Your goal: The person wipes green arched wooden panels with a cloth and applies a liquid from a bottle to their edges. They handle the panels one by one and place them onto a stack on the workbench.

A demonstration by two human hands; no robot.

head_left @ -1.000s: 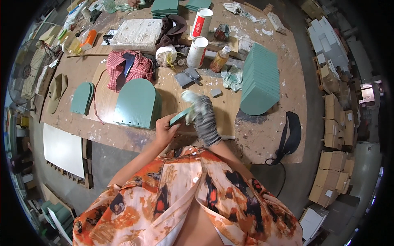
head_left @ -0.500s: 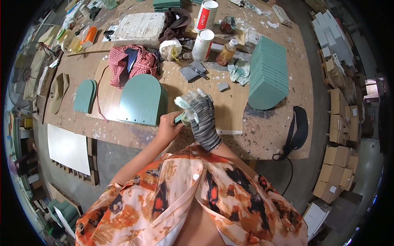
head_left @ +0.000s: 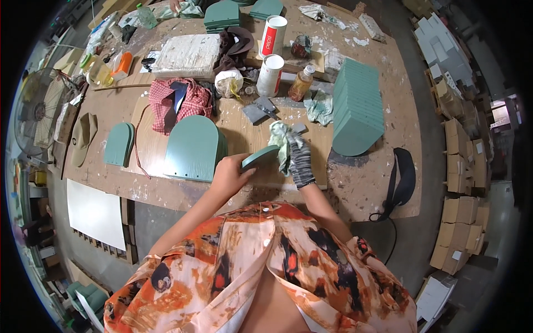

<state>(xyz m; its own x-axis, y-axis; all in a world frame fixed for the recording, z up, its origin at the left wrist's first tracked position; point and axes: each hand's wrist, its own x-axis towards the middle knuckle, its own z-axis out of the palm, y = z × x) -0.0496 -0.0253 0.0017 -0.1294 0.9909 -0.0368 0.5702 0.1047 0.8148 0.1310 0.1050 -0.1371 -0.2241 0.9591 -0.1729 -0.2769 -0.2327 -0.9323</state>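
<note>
I see the bare left hand pinching one end of a green panel between thumb and fingers, its narrow edge turned up toward my camera, over the near part of the counter. The right hand, in a grey striped glove, is curled around a crumpled, green-stained rag at the panel's far end; I can't tell whether cloth and panel touch. To the left of the held piece I have a stack of arched green panels, and to the right a long leaning row of green panels. A small grey block lies just beyond the glove.
</note>
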